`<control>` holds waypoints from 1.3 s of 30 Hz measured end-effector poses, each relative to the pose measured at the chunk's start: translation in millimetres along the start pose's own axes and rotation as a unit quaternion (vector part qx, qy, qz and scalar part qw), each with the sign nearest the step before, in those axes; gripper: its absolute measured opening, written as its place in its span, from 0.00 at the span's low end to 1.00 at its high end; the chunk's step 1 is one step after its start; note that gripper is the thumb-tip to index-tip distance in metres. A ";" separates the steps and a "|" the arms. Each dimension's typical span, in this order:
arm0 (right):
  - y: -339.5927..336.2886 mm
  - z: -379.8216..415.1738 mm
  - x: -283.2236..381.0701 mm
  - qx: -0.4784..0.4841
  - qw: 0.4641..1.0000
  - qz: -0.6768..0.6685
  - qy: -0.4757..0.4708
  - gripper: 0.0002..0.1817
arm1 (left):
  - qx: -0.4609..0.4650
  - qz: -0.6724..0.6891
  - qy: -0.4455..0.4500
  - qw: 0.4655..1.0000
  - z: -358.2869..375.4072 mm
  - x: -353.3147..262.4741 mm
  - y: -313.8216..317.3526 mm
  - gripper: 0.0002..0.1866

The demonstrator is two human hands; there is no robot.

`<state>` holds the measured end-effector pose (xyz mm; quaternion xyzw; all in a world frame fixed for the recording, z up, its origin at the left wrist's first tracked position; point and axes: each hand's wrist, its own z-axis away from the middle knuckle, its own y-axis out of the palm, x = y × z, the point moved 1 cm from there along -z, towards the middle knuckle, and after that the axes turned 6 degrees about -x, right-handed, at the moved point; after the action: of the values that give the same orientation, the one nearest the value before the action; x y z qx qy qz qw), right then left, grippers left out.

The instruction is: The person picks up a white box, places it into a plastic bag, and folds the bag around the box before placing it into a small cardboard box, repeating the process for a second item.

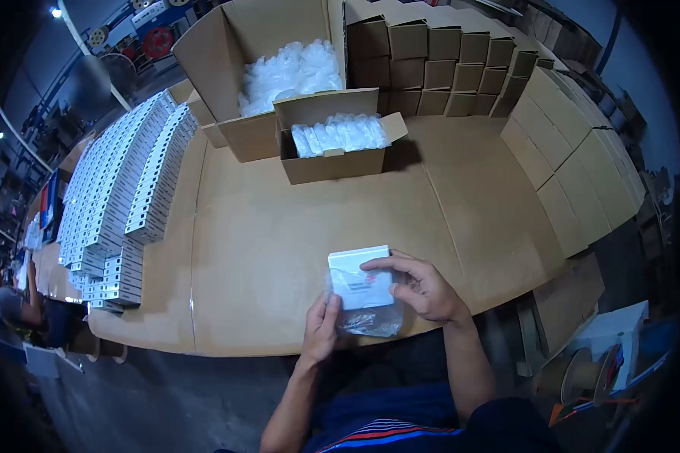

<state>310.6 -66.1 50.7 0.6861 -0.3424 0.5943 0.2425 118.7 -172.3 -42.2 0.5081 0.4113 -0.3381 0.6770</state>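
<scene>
A small white box [357, 259] is partly inside a clear plastic bag [373, 322], with its upper end sticking out of the bag. Gripping the bag's left edge is my left hand [322, 326], closed with the thumb on top. My right hand [425, 288] is closed around the right side of the box, its index finger lying across the front face and its thumb lower down. Both hands are just above the near edge of the table. The loose lower part of the bag hangs below the box, and faint print shows through the plastic.
An open carton [332, 167] with rows of bagged boxes stands ahead, before a larger carton [251, 137] of clear bags. White boxes [121, 174] are stacked at left on the brown table [302, 219]. Brown cartons [406, 73] line the back and right. A person [23, 306] is far left.
</scene>
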 end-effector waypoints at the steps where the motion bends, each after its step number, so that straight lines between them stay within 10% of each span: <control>1: -0.7 0.2 -4.7 0.010 1.000 0.004 0.017 0.30 | -0.009 0.023 -0.006 1.000 0.4 2.2 0.1 0.23; 7: 27.1 6.4 -23.8 -0.247 0.947 -0.204 0.004 0.23 | -0.055 0.088 0.012 0.995 -2.0 11.1 2.4 0.22; 14: 47.1 25.4 -69.3 -0.298 0.872 -0.384 0.065 0.08 | -0.023 0.077 0.065 0.995 -1.0 8.8 -4.0 0.23; 32: 67.8 18.3 -54.3 -0.444 0.879 -0.170 -0.037 0.04 | 0.033 -0.149 0.136 0.979 4.4 -32.0 30.4 0.24; 39: 62.0 20.3 -43.6 -0.374 0.905 -0.203 -0.017 0.09 | -0.069 0.039 0.002 0.997 -1.0 -21.9 27.3 0.13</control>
<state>274.2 -113.4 -0.3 0.6095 -0.3972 0.3491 0.5907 132.9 -163.6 -11.5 0.4761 0.4154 -0.2813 0.7223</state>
